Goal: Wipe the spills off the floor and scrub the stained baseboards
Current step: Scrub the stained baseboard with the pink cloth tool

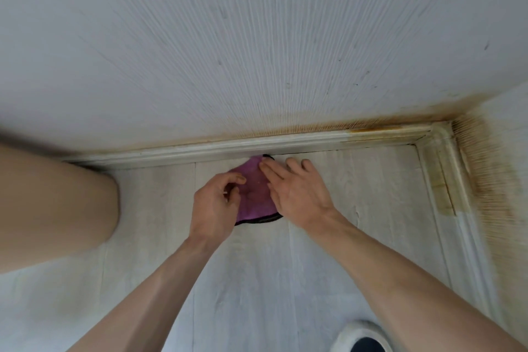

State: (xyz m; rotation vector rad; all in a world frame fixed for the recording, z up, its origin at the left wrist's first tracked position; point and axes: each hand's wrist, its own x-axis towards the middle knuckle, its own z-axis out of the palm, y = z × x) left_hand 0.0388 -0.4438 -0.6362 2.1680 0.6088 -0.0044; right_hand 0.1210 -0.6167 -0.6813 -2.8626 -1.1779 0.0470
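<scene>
Both hands meet at frame center on a purple cloth. Right hand lies flat, fingers straight, pressing the cloth's right side. Left hand has fingers curled, pinching the cloth's left edge. Cloth sits on the pale floor, its top edge touching the baseboard that runs across mid-frame. Baseboard turns yellow-brown toward the corner, upper right; wall above it is stained there too. Bare knee at left. White shoe at bottom edge.
</scene>
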